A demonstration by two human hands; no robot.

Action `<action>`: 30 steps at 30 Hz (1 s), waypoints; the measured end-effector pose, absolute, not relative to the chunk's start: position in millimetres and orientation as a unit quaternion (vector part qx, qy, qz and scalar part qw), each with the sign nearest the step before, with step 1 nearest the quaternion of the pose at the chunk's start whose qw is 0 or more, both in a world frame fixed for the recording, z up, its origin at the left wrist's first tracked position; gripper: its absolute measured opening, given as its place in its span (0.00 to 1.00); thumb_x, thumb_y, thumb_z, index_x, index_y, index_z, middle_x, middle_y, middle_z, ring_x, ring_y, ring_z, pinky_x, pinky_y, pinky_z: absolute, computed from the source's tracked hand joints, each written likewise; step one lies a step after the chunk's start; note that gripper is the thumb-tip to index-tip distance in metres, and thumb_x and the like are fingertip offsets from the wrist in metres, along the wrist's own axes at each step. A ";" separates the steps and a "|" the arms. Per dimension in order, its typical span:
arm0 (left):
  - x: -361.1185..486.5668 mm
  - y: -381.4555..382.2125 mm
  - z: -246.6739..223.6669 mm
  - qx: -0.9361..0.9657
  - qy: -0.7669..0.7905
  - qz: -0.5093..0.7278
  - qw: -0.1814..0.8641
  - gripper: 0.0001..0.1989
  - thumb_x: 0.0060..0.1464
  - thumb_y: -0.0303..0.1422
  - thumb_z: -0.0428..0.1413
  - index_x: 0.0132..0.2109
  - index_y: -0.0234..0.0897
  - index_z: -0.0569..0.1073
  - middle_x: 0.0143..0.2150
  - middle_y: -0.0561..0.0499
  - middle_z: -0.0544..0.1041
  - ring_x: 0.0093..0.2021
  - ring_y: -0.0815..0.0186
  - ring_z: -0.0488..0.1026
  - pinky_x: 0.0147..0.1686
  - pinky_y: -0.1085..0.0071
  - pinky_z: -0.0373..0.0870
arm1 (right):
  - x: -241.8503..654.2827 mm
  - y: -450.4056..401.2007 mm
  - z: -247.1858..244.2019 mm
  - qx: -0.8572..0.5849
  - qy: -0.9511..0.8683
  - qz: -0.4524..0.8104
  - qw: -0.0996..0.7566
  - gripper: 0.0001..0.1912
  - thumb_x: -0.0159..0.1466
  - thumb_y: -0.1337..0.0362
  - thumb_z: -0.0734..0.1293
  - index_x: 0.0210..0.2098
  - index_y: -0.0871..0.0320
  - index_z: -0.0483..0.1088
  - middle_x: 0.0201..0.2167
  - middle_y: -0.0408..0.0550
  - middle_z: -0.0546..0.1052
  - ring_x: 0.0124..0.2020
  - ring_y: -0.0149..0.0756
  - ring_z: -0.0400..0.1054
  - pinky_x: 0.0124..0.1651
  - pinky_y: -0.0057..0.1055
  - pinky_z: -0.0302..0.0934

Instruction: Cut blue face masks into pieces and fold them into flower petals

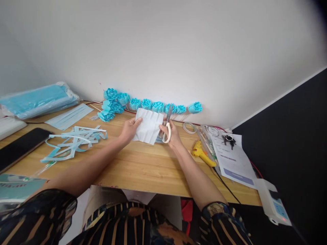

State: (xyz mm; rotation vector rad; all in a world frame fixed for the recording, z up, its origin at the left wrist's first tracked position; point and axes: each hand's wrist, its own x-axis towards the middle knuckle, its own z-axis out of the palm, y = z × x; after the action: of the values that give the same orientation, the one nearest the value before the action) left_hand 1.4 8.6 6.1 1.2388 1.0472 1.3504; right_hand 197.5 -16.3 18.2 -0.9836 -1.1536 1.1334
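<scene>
A white creased sheet [149, 126] is held up over the middle of the wooden table [143, 170]. My left hand [130, 129] pinches its left edge, thumb in front. My right hand [173, 133] is closed round scissors [167, 133] with white handles, blades pointing up, and its thumb touches the sheet's right edge. Some light blue material shows below the sheet by my right hand. Behind, several blue flowers [158, 107] stand in a row along the wall, with more bunched at the left [110, 105].
Cut blue strips [74, 141], a flat mask [70, 116], a bagged stack [38, 98] and a phone [22, 146] lie left. At right are a tape roll [189, 128], yellow glue gun [203, 154], paper [232, 160], keys [229, 139] and power strip [273, 200].
</scene>
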 end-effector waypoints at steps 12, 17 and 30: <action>6.0 -4.3 -5.3 0.532 0.420 0.514 0.526 0.24 0.43 0.52 0.64 0.30 0.33 0.74 0.25 0.51 0.72 0.27 0.66 0.68 0.24 0.74 0.61 | 197.4 -23.6 16.3 -0.441 -0.475 0.446 0.617 0.21 0.50 0.59 0.74 0.43 0.51 0.69 0.29 0.37 0.68 0.26 0.25 0.61 0.28 0.23 0.57; 1.7 -2.1 -0.2 0.521 0.397 0.517 0.551 0.24 0.44 0.52 0.63 0.32 0.32 0.75 0.27 0.51 0.74 0.27 0.68 0.68 0.26 0.74 0.62 | 194.3 -25.5 13.4 -0.453 -0.491 0.439 0.601 0.21 0.50 0.58 0.73 0.43 0.52 0.69 0.28 0.37 0.67 0.25 0.25 0.59 0.27 0.24 0.57; -5.8 13.4 -7.8 0.454 0.363 0.619 0.528 0.20 0.54 0.49 0.59 0.39 0.34 0.74 0.32 0.51 0.76 0.33 0.66 0.72 0.31 0.74 0.65 | 189.8 -30.7 12.4 -0.424 -0.494 0.560 0.512 0.28 0.53 0.52 0.74 0.51 0.50 0.67 0.31 0.40 0.74 0.32 0.32 0.72 0.28 0.26 0.65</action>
State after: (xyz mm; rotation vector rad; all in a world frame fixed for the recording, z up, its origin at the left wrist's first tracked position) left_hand -5.8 13.4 -7.8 1.0841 0.8670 1.4796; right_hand 189.8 -30.7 12.4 -1.0190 -1.1892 1.3473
